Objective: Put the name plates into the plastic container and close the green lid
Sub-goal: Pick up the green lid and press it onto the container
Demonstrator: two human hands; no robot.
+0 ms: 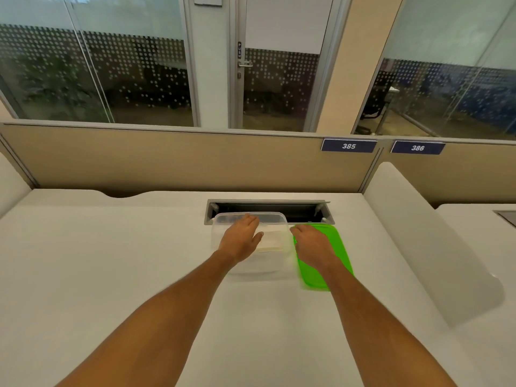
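A clear plastic container (275,219) sits on the white desk, just in front of the cable slot. Pale flat name plates (272,241) lie inside it, seen through the wall. My left hand (241,237) rests flat over the container's left side with fingers together and extended. The green lid (335,247) lies flat on the desk right of the container. My right hand (312,247) lies palm down on the lid's left part, fingers pointing toward the container. Whether it grips the lid's edge is unclear.
The white desk (111,261) spreads wide to the left and front. An open cable slot (301,209) lies behind the container. A beige partition with plates 385 (349,146) and 386 (417,148) stands behind, and a white divider (424,236) rises at right.
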